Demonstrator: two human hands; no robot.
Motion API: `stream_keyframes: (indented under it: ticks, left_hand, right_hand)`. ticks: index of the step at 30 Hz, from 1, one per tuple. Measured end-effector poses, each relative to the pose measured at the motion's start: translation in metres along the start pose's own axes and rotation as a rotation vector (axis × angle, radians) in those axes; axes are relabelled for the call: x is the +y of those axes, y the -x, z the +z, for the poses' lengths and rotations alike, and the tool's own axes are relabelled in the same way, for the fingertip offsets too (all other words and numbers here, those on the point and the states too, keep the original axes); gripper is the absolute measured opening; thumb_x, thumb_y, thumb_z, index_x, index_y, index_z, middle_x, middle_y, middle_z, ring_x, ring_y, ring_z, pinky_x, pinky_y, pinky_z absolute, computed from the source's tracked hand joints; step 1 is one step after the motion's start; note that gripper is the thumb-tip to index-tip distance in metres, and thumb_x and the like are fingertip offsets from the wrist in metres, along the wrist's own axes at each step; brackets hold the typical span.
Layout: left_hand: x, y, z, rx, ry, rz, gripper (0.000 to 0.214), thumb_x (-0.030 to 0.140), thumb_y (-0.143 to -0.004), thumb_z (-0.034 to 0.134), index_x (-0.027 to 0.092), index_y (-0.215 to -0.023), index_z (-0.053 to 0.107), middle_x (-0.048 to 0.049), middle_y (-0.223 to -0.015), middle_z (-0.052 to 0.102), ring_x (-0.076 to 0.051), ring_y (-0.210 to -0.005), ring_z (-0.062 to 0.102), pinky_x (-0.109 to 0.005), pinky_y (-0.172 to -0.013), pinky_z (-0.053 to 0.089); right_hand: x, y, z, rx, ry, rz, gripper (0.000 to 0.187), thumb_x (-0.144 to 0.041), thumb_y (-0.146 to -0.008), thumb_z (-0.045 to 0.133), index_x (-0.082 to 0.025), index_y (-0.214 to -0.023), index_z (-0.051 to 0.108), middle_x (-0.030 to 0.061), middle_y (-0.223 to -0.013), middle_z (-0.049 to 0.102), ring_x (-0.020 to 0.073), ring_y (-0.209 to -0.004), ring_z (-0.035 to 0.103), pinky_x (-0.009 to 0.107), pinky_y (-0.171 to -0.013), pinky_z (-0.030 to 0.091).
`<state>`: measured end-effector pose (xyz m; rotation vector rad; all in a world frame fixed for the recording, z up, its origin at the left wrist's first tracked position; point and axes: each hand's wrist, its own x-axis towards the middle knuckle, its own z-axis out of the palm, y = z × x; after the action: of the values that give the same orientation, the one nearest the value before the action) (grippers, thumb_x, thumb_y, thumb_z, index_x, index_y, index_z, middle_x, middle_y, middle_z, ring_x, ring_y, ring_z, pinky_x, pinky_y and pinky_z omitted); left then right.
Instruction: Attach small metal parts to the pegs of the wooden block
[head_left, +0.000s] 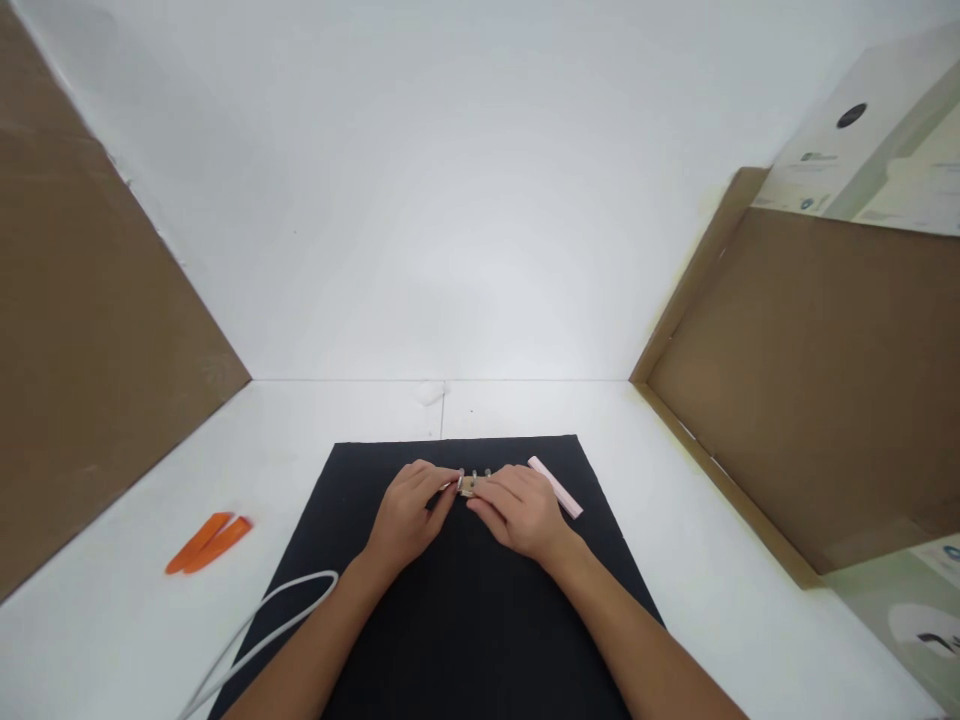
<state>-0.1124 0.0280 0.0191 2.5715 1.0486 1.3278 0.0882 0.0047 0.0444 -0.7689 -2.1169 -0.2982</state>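
Two orange pry tools (208,543) lie on the white table (360,410), near the cardboard panel (97,300) on your left and well apart from your work. A white cable (285,582) loops in from the near edge, over the corner of the black mat (465,630), just beside your left forearm; it does not appear to obstruct you.

Your left hand (409,515) is narrowed, with its fingertips (442,482) closed on the left end of the small part (469,487) at the far middle of the mat. Your right hand (517,513) is likewise narrowed, its fingers (487,492) coming over the part's right end. The part is largely hidden between them, so its exact type cannot be determined. Small metal studs (476,472) show along its far edge. The opposed grip appears intended to steady it from both sides, and the dark mat gives it a contrasting ground.

A pink strip (555,487) lies angled on the mat, just beyond your right hand, and is the nearest item that could interfere with that hand. Farther right, a second cardboard panel (795,390) stands beside the table, with a printed carton (862,130) above it and printed packaging (907,620) below.
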Motion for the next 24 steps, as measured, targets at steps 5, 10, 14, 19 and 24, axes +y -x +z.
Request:
stream_keyframes:
  ticks: [5,10,14,19,24]
  left_hand:
    - [0.0,0.0,0.0,0.0,-0.005,0.0,0.015,0.018,-0.092,0.053,0.02,-0.099,0.065,-0.0044,-0.084,0.069,-0.017,-0.078,0.059,-0.033,-0.075,0.049]
    - [-0.002,0.002,0.001,-0.008,-0.01,0.0,0.014,0.019,-0.092,0.053,0.02,-0.099,0.065,-0.0045,-0.083,0.068,-0.017,-0.078,0.06,-0.032,-0.075,0.049]
    - [-0.004,0.002,0.0,-0.01,-0.013,0.009,0.015,0.019,-0.092,0.053,0.02,-0.099,0.065,-0.0046,-0.085,0.069,-0.017,-0.079,0.06,-0.033,-0.075,0.049]
    - [-0.004,0.001,0.0,-0.013,-0.014,0.005,0.014,0.019,-0.092,0.053,0.02,-0.098,0.065,-0.0046,-0.085,0.068,-0.017,-0.079,0.06,-0.033,-0.074,0.049]
    - [-0.001,0.0,0.0,-0.032,-0.011,0.003,0.014,0.019,-0.092,0.053,0.02,-0.098,0.065,-0.0043,-0.083,0.067,-0.017,-0.078,0.059,-0.033,-0.075,0.048]
  right_hand:
    - [0.008,0.002,0.002,-0.006,0.099,0.118,0.014,-0.024,-0.093,0.055,-0.018,-0.085,0.064,0.0036,-0.071,0.064,0.0153,-0.066,0.058,0.029,-0.06,0.041]
    - [0.015,0.004,0.001,0.036,0.105,0.209,0.013,-0.022,-0.093,0.055,-0.018,-0.085,0.064,0.0038,-0.071,0.064,0.0155,-0.067,0.057,0.029,-0.063,0.041]
    - [0.005,0.002,0.003,-0.008,0.101,0.102,0.015,-0.025,-0.093,0.056,-0.018,-0.082,0.064,0.0033,-0.07,0.064,0.0156,-0.065,0.057,0.03,-0.06,0.039]
    - [0.005,0.002,0.004,-0.001,0.122,0.13,0.016,-0.024,-0.093,0.055,-0.018,-0.081,0.064,0.0032,-0.069,0.063,0.0155,-0.064,0.055,0.03,-0.06,0.037]
    - [0.013,0.004,0.004,0.032,0.146,0.23,0.016,-0.024,-0.093,0.055,-0.018,-0.082,0.064,0.0033,-0.069,0.062,0.0153,-0.064,0.054,0.029,-0.061,0.037]
